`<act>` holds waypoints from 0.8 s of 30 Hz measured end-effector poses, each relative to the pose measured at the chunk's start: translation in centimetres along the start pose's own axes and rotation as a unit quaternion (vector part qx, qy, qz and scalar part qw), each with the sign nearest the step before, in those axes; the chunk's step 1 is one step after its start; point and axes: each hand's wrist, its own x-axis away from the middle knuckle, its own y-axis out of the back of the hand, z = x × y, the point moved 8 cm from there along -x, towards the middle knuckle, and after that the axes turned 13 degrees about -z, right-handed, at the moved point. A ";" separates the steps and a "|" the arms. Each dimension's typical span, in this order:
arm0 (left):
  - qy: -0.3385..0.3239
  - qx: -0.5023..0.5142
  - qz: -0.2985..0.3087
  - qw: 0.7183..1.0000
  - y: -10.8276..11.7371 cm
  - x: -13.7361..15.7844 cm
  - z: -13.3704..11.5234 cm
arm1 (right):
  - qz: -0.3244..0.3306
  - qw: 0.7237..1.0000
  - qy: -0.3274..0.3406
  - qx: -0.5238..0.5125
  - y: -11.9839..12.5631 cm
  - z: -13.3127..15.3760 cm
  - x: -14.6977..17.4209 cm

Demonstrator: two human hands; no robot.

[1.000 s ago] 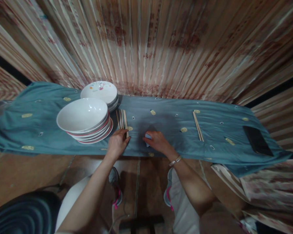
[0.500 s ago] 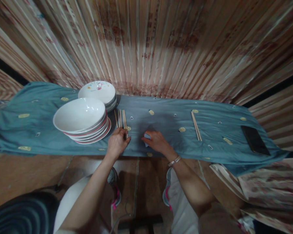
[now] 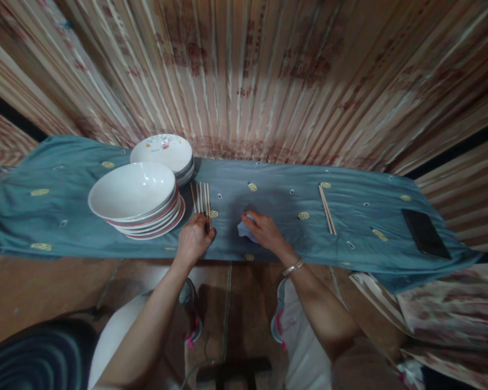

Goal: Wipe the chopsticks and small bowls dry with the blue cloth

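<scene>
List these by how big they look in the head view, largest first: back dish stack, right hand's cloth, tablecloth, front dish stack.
1. Tablecloth
2. Front dish stack
3. Back dish stack, partly hidden behind the front one
4. Cloth, partly covered by the right hand

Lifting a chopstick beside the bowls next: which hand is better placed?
Probably the left: the left hand is at the near ends of those chopsticks, while the right hand, farther off, holds a pale-blue cloth.
</scene>
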 end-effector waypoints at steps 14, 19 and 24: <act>-0.001 0.048 -0.012 0.999 -0.4 -0.2 0.0 | -0.114 0.879 -0.223 -0.407 -0.3 -3.8 -0.7; 0.024 0.106 -0.040 0.993 0.0 -0.4 0.3 | -0.070 0.658 -0.366 -0.655 -2.3 -4.7 -0.2; 0.122 0.288 -0.060 0.948 0.1 -0.9 0.7 | -0.071 0.577 -0.410 -0.703 -2.6 -4.5 0.2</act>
